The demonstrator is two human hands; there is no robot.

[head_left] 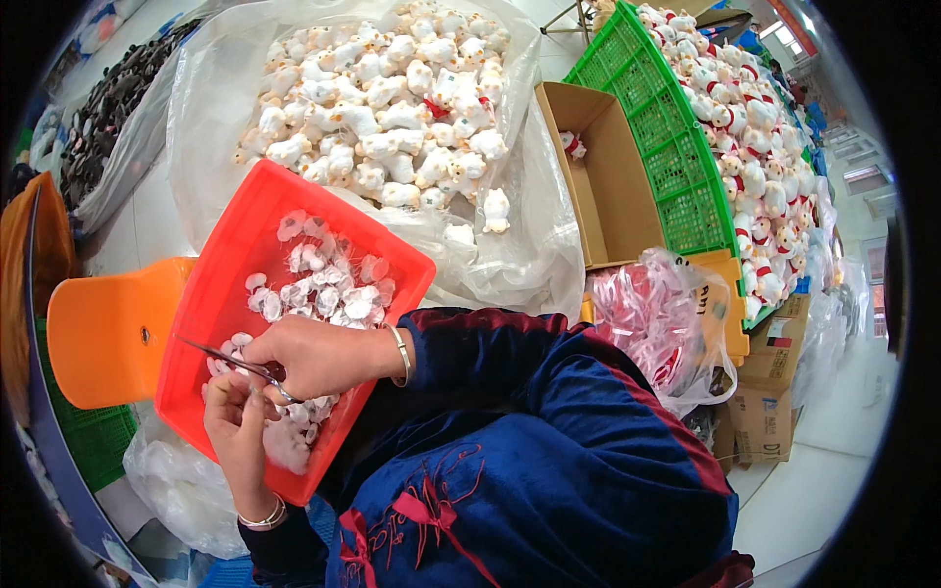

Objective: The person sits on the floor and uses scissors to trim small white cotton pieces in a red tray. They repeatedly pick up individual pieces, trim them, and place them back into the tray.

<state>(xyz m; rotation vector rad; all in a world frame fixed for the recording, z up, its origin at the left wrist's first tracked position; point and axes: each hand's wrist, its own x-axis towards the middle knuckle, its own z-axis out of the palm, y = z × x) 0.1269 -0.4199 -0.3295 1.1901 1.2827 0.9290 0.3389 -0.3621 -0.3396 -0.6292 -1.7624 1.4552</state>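
Observation:
My right hand is closed round a pair of small metal scissors, whose blades point to the left. Just below it, my left hand has its fingers bent in a pinch close to the scissor handles. What it pinches is too small to make out. Both hands are over a red plastic tub in front of me. Many small white, round, flat pieces are scattered in the tub, some with a see-through look.
An orange stool adjoins the tub's left side. Beyond lies plastic sheeting heaped with white plush toys. To the right are an open cardboard box, a green crate by more toys with red scarves, and a bag of pink ribbons.

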